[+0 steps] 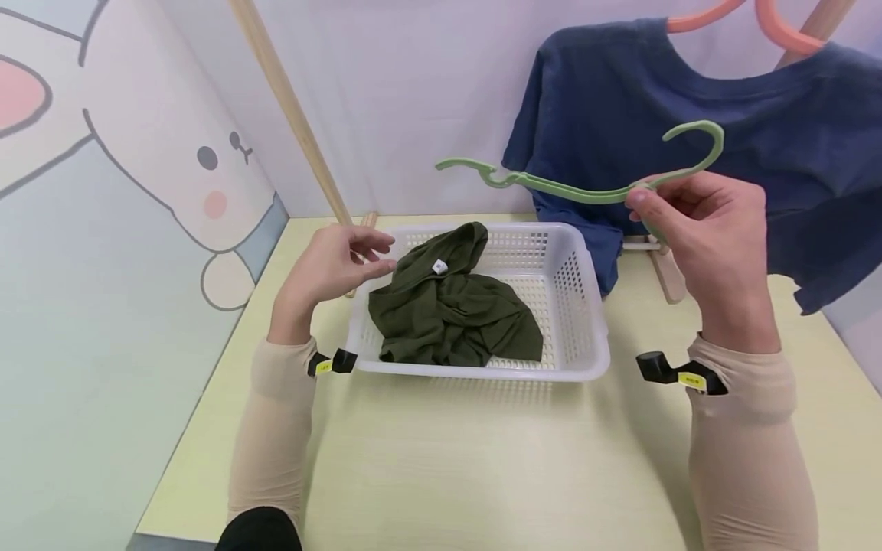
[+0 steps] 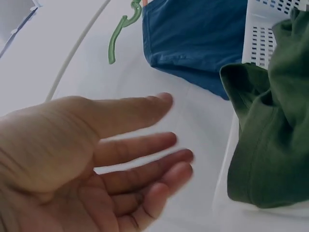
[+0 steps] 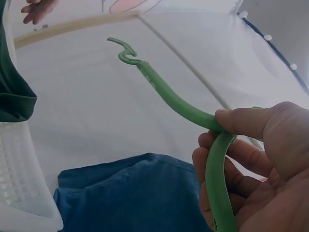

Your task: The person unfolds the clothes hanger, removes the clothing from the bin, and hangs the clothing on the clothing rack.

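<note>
My right hand [image 1: 720, 229] pinches a green clothes hanger [image 1: 579, 193] near its middle, above the table's right side. One arm of the hanger reaches left over the basket's back edge, and its hook curves up above my fingers. In the right wrist view the hanger [image 3: 178, 104] passes between thumb and fingertips. My left hand [image 1: 331, 264] hovers at the basket's left rim, fingers loosely extended and holding nothing. Beside it a dark green shirt [image 1: 462, 314] lies crumpled in the white plastic basket [image 1: 575, 306], a small white label showing near its collar.
A navy T-shirt [image 1: 620, 115] hangs on an orange hanger [image 1: 785, 30] at the back right, behind my right hand. A wooden pole [image 1: 292, 107] rises behind the basket's left corner. The pale table [image 1: 482, 459] meets a wall with a cartoon animal on the left.
</note>
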{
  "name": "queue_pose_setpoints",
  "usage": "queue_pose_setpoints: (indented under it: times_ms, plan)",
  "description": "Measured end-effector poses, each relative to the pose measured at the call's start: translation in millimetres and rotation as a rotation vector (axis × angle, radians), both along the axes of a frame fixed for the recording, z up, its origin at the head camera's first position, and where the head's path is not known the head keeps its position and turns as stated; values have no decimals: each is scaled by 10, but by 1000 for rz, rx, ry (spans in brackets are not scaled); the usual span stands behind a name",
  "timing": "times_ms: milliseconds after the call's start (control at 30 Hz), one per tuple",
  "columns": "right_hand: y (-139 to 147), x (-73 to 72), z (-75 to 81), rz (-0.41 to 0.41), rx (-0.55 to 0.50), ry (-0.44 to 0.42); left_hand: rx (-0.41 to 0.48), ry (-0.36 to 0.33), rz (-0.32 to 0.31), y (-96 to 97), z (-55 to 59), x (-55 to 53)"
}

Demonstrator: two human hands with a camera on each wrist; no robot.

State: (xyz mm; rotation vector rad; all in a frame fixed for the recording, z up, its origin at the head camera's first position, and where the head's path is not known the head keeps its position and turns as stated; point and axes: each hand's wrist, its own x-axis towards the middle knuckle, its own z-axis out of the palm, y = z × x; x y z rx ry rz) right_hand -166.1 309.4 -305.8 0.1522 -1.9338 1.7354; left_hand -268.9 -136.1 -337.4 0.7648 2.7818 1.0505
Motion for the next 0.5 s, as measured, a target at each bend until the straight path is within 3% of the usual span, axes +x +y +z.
queue_pose_setpoints:
  times_ms: [333, 500]
  plan:
    - [-12, -31, -40, 6, 2, -13, -182, -67, -74, -98, -152, 23]
    - [-19, -43, -52, 24, -12, -17, -212, -113, -85, -119, -191, 8]
